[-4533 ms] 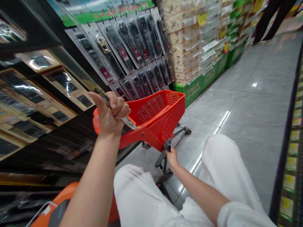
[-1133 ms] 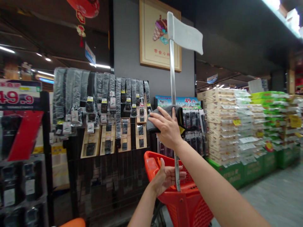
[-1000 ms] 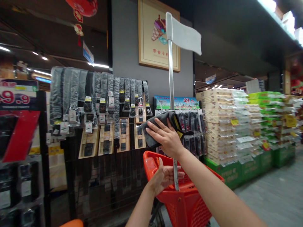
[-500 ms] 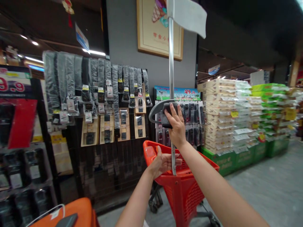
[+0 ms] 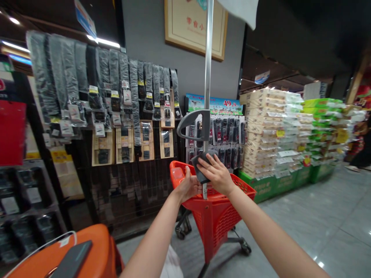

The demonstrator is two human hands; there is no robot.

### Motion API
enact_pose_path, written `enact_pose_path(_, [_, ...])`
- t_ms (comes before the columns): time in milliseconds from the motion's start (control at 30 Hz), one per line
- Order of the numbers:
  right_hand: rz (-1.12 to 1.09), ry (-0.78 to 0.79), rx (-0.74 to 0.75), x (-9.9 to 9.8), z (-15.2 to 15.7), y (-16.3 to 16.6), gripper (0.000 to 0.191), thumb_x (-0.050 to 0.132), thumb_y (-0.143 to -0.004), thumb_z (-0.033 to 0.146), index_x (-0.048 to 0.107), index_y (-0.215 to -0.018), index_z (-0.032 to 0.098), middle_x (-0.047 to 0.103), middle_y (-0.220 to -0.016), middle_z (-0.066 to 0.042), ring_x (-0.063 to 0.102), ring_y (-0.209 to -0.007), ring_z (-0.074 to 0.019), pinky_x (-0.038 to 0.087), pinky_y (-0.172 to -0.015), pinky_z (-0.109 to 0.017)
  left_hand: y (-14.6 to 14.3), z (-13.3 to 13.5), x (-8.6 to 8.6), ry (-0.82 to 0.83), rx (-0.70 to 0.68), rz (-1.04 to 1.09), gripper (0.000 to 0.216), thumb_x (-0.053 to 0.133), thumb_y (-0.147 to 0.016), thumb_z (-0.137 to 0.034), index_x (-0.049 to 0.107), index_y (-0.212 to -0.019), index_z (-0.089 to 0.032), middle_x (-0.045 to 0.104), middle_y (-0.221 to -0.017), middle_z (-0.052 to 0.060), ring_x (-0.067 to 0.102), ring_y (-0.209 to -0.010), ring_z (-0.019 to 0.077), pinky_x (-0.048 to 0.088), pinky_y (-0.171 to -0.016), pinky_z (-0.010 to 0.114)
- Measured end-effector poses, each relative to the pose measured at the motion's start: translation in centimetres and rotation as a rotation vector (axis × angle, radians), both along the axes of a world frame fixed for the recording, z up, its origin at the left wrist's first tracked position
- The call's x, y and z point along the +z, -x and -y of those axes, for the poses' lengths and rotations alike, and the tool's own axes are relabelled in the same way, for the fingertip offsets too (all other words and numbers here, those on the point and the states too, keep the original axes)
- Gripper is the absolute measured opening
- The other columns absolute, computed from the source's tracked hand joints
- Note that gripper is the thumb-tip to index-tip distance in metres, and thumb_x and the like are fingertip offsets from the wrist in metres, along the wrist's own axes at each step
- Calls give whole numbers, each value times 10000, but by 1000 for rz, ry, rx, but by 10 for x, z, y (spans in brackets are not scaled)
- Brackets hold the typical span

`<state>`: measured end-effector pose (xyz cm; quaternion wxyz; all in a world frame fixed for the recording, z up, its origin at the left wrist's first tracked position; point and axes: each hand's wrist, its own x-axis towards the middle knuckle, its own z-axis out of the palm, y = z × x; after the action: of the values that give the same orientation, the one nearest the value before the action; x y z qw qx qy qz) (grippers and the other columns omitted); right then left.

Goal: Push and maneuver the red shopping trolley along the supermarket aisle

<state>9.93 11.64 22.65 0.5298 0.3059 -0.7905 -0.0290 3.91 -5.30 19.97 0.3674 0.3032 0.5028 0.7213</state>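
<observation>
A grey cloth [image 5: 199,169] lies under the fingers of my right hand [image 5: 218,177], which presses it around the lower part of an upright metal pole [image 5: 208,65]. My left hand [image 5: 187,187] is just left of the pole's foot, thumb raised and apart. Its fingers reach toward the pole, their tips partly hidden by the cloth and pole. Above both hands, a grey loop handle [image 5: 185,127] juts left from the pole. The pole rises from a red plastic shopping cart [image 5: 213,227] on wheels. A white panel [image 5: 243,9] is fixed to the pole's top.
Wrapped belts [image 5: 69,77] hang on a rack at left, with boxed ones below. Stacked cartons [image 5: 259,131] stand on green bases at right. An orange surface with a dark phone [image 5: 72,260] and white cable is at lower left. Part of a person [image 5: 363,146] shows far right.
My right hand has slid the cloth down the pole, from over the loop handle to below it, close to my left hand. The view has shifted, and the handle is now uncovered.
</observation>
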Motion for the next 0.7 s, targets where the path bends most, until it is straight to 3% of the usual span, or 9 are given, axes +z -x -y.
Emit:
enact_pose_path(100, [17,137,-54,18,9,2,507,437,-920,109,525,-1404,232,443,-1516,-56,140,-1509,-238,234,-1213,-557,-3,-4,1,40,-7,-23,912,62,-828,-819,703,-975,-187,743,-974,140,656,-1087,295,492,-946,463])
enact_pose_path(167, [37,164,-50,11,13,2,512,429,-913,96,529,-1401,220,441,-1517,-64,113,-1512,-238,243,-1207,-561,-5,-5,1,38,35,-58,932,37,-829,-817,703,-982,-182,745,-968,140,647,-1106,288,487,-958,459])
enact_pose_path(300, [163,15,-3,-51,3,-15,537,440,-883,49,546,-1379,225,523,-1457,-63,184,-1500,-227,314,-1179,-555,7,7,1,69,278,-200,823,174,-889,-754,694,-1018,-129,742,-1027,147,637,-1122,279,464,-1000,465])
enact_pose_path(400, [285,-58,49,-108,-21,-31,642,388,-831,-26,528,-1393,250,536,-1449,-45,253,-1480,-209,416,-1129,-505,31,24,3,190,634,-534,695,287,-924,-641,713,-1015,-99,723,-1103,175,644,-1113,273,458,-1022,450])
enact_pose_path(433, [282,3,51,-124,-29,-34,681,368,-812,-42,512,-1407,256,528,-1456,-52,276,-1471,-207,438,-1112,-496,39,30,3,270,732,-694,667,303,-932,-601,720,-1025,-89,723,-1100,183,646,-1110,275,449,-1034,452])
enact_pose_path(500, [235,236,-2,-151,-42,-35,743,354,-776,-52,480,-1434,270,487,-1489,-72,282,-1469,-233,441,-1095,-532,52,37,1,362,801,-884,598,349,-933,-543,715,-1106,-102,688,-1214,178,596,-1210,278,392,-1097,452])
enact_pose_path(600, [196,602,-150,-177,-38,-29,772,401,-741,-26,488,-1425,323,389,-1554,-73,206,-1484,-329,389,-1065,-668,59,37,-5,601,722,-1071,467,439,-914,-471,728,-1133,-177,578,-1407,123,391,-1418,290,185,-1203,501])
enact_pose_path(700, [240,746,-158,-187,-8,-27,746,446,-755,9,496,-1410,361,397,-1553,-54,152,-1493,-369,335,-1051,-734,55,32,-11,841,615,-1199,397,418,-931,-421,750,-1088,-270,527,-1463,49,326,-1455,294,78,-1201,570])
